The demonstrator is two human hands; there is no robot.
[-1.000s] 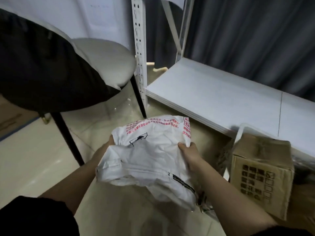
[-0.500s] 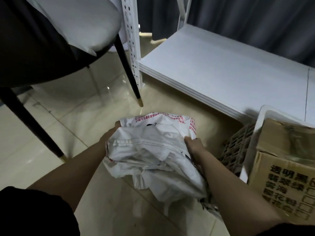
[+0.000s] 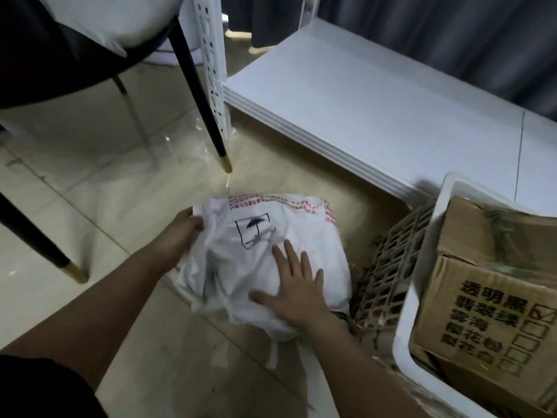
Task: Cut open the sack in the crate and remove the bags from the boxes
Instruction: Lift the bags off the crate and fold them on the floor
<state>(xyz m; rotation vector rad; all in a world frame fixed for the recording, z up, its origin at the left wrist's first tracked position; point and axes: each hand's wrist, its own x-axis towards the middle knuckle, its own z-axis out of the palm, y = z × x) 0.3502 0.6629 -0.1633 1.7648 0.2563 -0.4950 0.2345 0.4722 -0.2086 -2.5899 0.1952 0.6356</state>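
A crumpled white woven sack (image 3: 265, 236) with red print and a black umbrella mark lies on the tiled floor in the middle of the view. My left hand (image 3: 180, 233) grips its upper left edge. My right hand (image 3: 294, 289) lies flat on top of the sack with its fingers spread, holding nothing. To the right stands a white crate (image 3: 422, 267) with a brown cardboard box (image 3: 488, 300) inside it, printed with black characters and checkboxes.
A brown lattice panel (image 3: 388, 276) leans against the crate's left wall. A white shelf board (image 3: 376, 110) on a perforated upright (image 3: 214, 64) runs behind. A black chair with gold-tipped legs (image 3: 208, 110) stands at upper left. Dark curtains hang at the back.
The sack has come down from the air onto the floor. My right hand has let go of its edge and now presses flat on top. My view has tilted further down.
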